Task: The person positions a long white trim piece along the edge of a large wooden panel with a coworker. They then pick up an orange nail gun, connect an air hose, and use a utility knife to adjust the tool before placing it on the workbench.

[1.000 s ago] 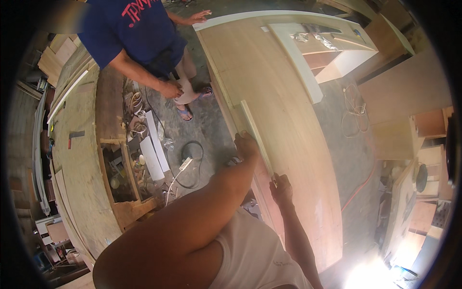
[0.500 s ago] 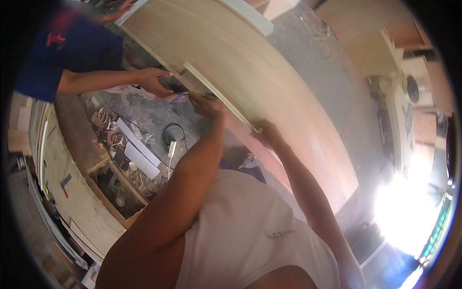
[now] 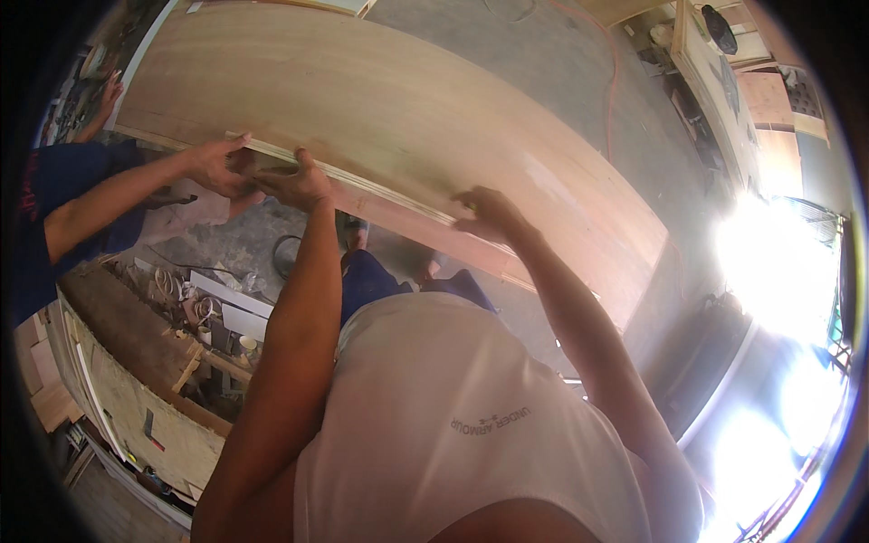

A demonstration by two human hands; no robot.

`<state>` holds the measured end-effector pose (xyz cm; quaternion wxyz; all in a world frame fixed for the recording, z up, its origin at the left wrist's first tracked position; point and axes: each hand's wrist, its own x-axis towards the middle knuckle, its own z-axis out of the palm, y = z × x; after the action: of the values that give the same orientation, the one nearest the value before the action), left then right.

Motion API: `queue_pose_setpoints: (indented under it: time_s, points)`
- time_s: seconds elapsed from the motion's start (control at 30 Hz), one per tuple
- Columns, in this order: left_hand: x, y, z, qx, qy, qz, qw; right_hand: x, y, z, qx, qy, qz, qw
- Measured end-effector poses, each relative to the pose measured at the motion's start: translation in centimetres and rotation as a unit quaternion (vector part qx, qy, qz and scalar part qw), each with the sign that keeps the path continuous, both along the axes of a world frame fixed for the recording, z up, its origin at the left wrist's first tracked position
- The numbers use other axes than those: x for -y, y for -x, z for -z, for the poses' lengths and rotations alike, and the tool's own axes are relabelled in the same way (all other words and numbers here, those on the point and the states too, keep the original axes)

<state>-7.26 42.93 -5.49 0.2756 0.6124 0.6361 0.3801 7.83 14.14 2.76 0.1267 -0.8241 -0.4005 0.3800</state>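
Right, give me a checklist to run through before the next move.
1. Left hand at the long, narrow, pale wooden strip: ok, thumb at its upper side.
2. Right hand near the strip's right end: ok; firmness of grip: cannot tell.
3. Strip lying along the broad light-brown wooden panel's near long edge: ok.
4. Co-worker's hand well clear of the strip: not ok, it is at the left end.
5. Strip fastened to the panel: cannot tell.
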Motion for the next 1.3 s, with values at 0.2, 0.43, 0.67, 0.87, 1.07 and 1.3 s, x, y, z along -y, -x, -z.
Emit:
queue_pose_setpoints:
  time_s: [0.2,0.43,0.67,0.87,1.07,1.3]
  points:
    - [-0.5,0.3,1.1,-0.027,-0.039,-0.006,0.999,8.4,4.5,-2.6,0.1,0.018,0.016,0.995]
    - [-0.6,0.5,0.9,-0.029,-0.011,0.03,0.999,9.5,6.4,-1.2,0.129,-0.024,0.052,0.99]
    - [12.2,-1.8,0.8,-0.006,0.172,0.027,0.985,10.1,6.4,-0.3,0.131,-0.049,0.066,0.988]
    - [16.9,-2.1,2.1,-0.094,0.237,0.081,0.964,9.8,6.7,-0.1,0.132,-0.05,0.041,0.989]
    - [17.3,-1.8,-1.2,-0.093,0.265,0.079,0.957,8.5,0.9,3.0,-0.002,-0.286,0.155,0.946]
    - [17.6,-1.9,-2.4,0.003,0.311,0.092,0.946,-9.3,-2.3,-0.9,-0.095,-0.352,0.172,0.915]
